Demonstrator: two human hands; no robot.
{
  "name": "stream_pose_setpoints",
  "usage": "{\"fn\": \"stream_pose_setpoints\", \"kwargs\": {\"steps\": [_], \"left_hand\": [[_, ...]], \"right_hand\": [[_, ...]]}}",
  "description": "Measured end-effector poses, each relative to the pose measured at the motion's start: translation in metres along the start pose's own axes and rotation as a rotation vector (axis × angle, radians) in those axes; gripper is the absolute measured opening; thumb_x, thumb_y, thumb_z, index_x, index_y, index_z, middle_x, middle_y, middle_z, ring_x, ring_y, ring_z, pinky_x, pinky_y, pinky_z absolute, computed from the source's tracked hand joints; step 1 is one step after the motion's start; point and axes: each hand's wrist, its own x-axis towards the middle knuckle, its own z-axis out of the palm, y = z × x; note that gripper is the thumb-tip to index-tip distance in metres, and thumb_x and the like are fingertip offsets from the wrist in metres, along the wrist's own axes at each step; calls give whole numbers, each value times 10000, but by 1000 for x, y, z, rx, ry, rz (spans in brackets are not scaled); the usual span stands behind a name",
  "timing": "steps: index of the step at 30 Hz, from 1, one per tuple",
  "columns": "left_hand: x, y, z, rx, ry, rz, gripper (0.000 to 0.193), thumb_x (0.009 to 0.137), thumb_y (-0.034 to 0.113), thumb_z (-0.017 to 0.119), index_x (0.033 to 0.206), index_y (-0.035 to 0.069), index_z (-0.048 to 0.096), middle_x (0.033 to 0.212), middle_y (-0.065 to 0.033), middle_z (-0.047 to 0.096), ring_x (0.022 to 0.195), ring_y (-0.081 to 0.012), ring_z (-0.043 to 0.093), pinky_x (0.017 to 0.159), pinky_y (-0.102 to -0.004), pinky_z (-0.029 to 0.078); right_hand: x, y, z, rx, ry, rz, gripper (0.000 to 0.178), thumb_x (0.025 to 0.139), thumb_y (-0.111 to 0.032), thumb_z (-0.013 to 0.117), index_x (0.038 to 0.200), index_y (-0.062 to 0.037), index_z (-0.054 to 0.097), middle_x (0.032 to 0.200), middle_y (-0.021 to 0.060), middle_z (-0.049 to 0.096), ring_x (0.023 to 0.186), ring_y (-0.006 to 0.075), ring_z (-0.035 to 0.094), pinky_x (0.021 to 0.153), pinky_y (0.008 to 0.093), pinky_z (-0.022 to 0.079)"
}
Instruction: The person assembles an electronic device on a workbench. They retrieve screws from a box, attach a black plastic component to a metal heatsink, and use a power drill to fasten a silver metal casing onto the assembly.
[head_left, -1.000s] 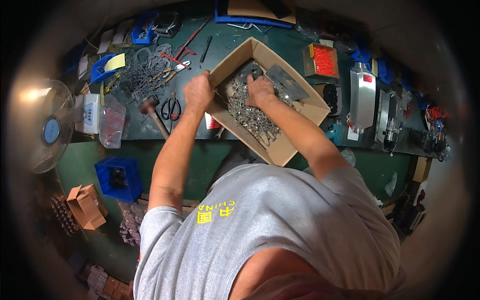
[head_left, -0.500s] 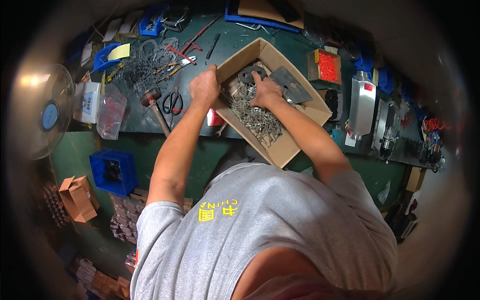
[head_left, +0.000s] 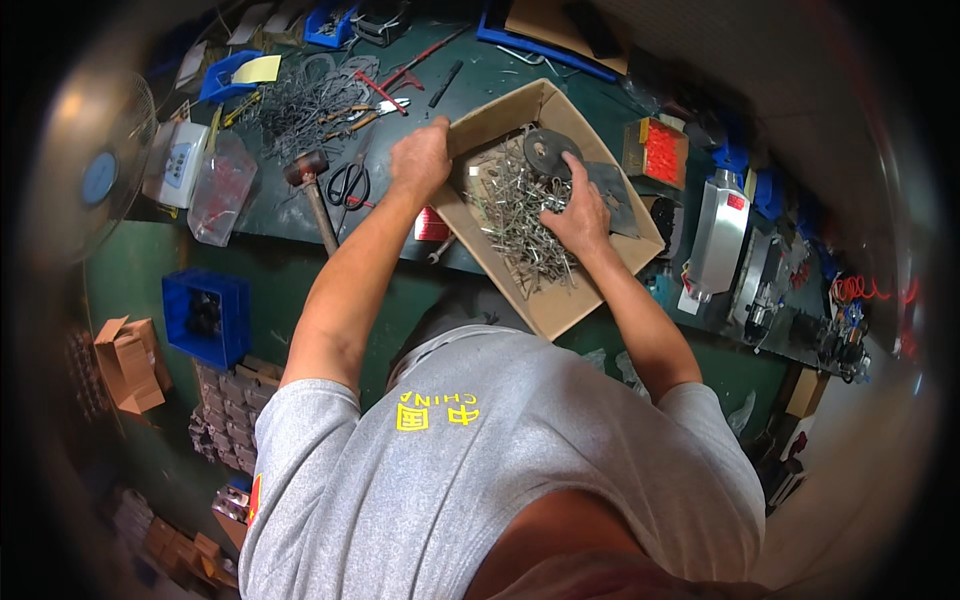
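An open cardboard box (head_left: 487,262) sits tilted at the bench's near edge, close to my body. My left hand (head_left: 420,160) is closed round its left wall near the upper corner. Inside lies a loose heap of thin metal pins or screws (head_left: 530,235), too small to tell which. A dark round disc with a centre hole (head_left: 543,150) rests at the heap's far side, beside a flat dark plate (head_left: 618,205) along the right wall. My right hand (head_left: 582,215) is in the box, thumb and index finger spread apart; the index fingertip reaches the disc and the thumb is over the heap.
Left of the box lie a mallet (head_left: 312,185), black-handled scissors (head_left: 348,186), pliers (head_left: 385,108) and a tangle of grey cords (head_left: 300,105). To the right stand a box of orange-red parts (head_left: 660,155) and a silver machine (head_left: 722,230). A fan (head_left: 100,178) is at far left.
Within the box, my right hand has moved right and nearer to me. The disc has shifted right, and more of the metal heap shows. My left hand keeps its hold on the wall.
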Motion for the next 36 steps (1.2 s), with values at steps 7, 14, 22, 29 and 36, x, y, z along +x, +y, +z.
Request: {"fn": "stream_pose_setpoints", "kwargs": {"steps": [7,14,22,29,36], "left_hand": [[2,8,3,16,-29,42,216,910,142,626,1108,82,566,958,-231,720,906,-439,701,789,-553,547],[-2,6,-4,28,-44,14,247,877,67,620,1116,79,558,968,-220,730,928,-423,713,794,-525,565],[2,4,4,-6,-57,-5,248,916,188,659,1116,101,542,965,-217,724,931,-431,700,774,-549,546],[3,5,1,14,-53,-10,232,919,182,647,1107,97,540,952,-220,726,917,-441,701,785,-557,544],[0,15,-9,32,-130,-44,313,848,20,653,1141,80,563,1036,-176,731,1012,-390,702,832,-493,573]], "right_hand": [[52,3,31,-59,-34,-43,912,734,-135,794,1520,-118,332,1074,253,673,1060,462,635,907,536,509],[31,11,-15,233,57,14,884,707,-146,825,1468,-94,379,1091,224,701,989,373,701,880,458,538],[5,29,-18,266,101,-139,849,694,-93,818,1447,-65,428,1210,219,662,1075,339,673,947,414,523],[21,11,8,57,-60,-157,818,744,-143,793,1459,-129,397,1193,247,645,1083,466,609,922,516,500],[11,36,-6,68,-79,-232,788,770,-145,796,1457,-138,411,1150,234,661,1065,434,628,899,505,500]]}}
